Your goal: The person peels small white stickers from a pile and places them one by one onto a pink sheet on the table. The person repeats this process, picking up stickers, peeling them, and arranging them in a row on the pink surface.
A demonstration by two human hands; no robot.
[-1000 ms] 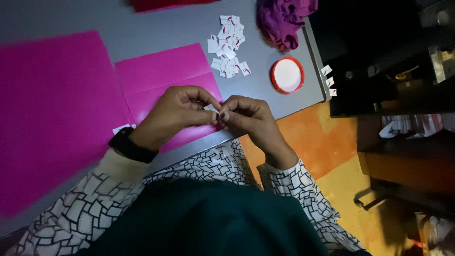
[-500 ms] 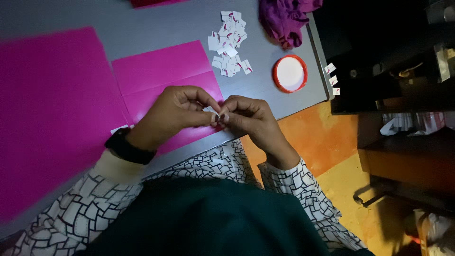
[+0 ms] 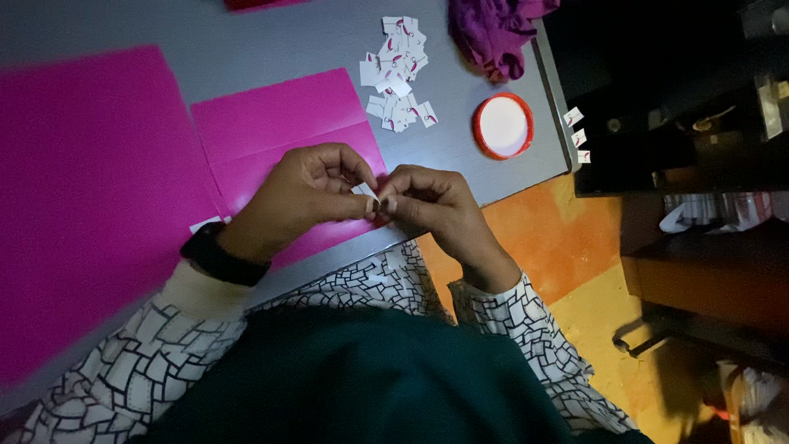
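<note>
I am pinching a small white paper label [image 3: 364,190] between my left hand [image 3: 300,197] and right hand [image 3: 427,201], both grips closed on it, above the bright pink paper sheet [image 3: 283,136].

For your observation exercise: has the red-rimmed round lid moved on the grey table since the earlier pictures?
No. The red-rimmed lid keeps its place beside the table's right edge, below the purple cloth.

We saw a tiny white paper piece [image 3: 364,191] pinched between both hands' fingertips, held just above the pink sheet [image 3: 288,136] near the tabletop's near edge.
</note>
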